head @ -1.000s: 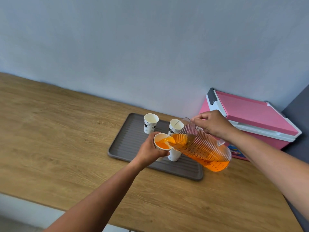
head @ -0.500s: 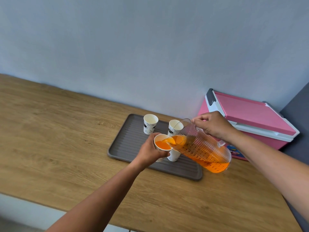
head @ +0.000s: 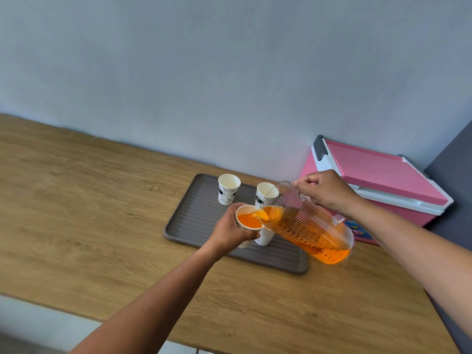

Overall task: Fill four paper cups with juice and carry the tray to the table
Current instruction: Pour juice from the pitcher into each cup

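Observation:
A grey ribbed tray lies on the wooden counter by the wall. My left hand grips a paper cup above the tray, nearly full of orange juice. My right hand holds the handle of a clear ribbed pitcher, tilted so its spout pours juice into that cup. Behind the held cup stands another cup with juice, mostly hidden. Two empty white cups stand at the tray's back: one left, one right.
A pink and white cooler box sits against the wall right of the tray. The wooden counter stretches far to the left, with its front edge near me. A dark panel borders the right side.
The juice level in the held cup has risen. Hands, cup and pitcher stay almost in place.

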A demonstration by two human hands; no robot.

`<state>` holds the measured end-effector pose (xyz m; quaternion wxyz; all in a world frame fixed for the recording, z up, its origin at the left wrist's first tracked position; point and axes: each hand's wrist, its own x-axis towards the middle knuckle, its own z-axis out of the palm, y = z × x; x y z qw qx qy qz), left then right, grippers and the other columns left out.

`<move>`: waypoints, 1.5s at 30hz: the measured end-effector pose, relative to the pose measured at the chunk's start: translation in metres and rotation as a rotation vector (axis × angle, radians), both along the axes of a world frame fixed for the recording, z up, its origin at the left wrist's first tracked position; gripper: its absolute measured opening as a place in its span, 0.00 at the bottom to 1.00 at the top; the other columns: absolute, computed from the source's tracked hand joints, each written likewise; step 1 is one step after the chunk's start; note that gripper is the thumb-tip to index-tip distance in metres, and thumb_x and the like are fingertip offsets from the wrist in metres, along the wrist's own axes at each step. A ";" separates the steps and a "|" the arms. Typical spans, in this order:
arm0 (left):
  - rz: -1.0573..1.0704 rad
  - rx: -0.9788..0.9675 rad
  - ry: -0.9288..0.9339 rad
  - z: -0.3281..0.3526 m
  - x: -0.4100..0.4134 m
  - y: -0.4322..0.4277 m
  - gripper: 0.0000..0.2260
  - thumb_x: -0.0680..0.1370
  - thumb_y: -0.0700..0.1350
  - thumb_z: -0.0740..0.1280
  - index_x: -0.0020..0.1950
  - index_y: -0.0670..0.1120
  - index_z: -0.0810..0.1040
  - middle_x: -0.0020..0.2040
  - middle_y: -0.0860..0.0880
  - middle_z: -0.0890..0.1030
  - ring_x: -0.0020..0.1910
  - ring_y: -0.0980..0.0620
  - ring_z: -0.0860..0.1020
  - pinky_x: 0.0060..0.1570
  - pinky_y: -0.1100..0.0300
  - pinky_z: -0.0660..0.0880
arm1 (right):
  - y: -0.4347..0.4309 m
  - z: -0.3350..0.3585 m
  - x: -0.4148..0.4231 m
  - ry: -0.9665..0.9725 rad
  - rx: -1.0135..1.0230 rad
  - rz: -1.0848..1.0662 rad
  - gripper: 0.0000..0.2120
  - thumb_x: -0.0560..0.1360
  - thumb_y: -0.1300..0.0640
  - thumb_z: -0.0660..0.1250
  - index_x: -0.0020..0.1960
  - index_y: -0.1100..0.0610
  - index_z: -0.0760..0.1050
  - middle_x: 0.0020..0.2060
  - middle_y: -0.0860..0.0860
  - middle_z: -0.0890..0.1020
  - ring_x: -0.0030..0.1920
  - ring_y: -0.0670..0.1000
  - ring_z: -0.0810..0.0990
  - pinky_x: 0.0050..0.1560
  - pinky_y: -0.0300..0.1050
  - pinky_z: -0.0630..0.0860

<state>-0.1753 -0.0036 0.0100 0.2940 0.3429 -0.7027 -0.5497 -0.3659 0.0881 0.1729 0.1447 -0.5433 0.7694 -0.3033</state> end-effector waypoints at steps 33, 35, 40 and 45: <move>0.004 0.041 0.063 0.003 -0.002 -0.009 0.32 0.64 0.45 0.81 0.64 0.54 0.70 0.57 0.54 0.79 0.56 0.55 0.78 0.57 0.56 0.76 | 0.011 -0.006 -0.008 -0.315 -0.047 -0.159 0.07 0.77 0.56 0.69 0.48 0.60 0.82 0.15 0.44 0.64 0.15 0.42 0.57 0.18 0.30 0.55; -0.006 0.041 0.066 0.002 -0.003 -0.011 0.33 0.64 0.46 0.81 0.64 0.54 0.70 0.57 0.53 0.79 0.57 0.55 0.78 0.57 0.54 0.76 | 0.012 -0.008 -0.009 -0.349 -0.058 -0.162 0.07 0.77 0.56 0.69 0.48 0.59 0.82 0.15 0.44 0.64 0.15 0.42 0.56 0.19 0.30 0.54; 0.000 0.039 0.079 -0.001 -0.004 -0.011 0.31 0.64 0.44 0.81 0.62 0.55 0.70 0.56 0.53 0.79 0.56 0.55 0.78 0.57 0.54 0.77 | 0.013 -0.015 -0.010 -0.384 -0.088 -0.199 0.06 0.77 0.55 0.69 0.48 0.57 0.82 0.16 0.46 0.65 0.16 0.43 0.55 0.21 0.31 0.53; 0.008 0.042 0.059 -0.007 0.000 -0.019 0.32 0.65 0.44 0.80 0.64 0.54 0.69 0.57 0.53 0.78 0.57 0.55 0.78 0.57 0.55 0.76 | 0.015 -0.017 -0.013 -0.432 -0.128 -0.229 0.07 0.76 0.53 0.69 0.46 0.56 0.83 0.16 0.46 0.65 0.17 0.45 0.55 0.23 0.32 0.53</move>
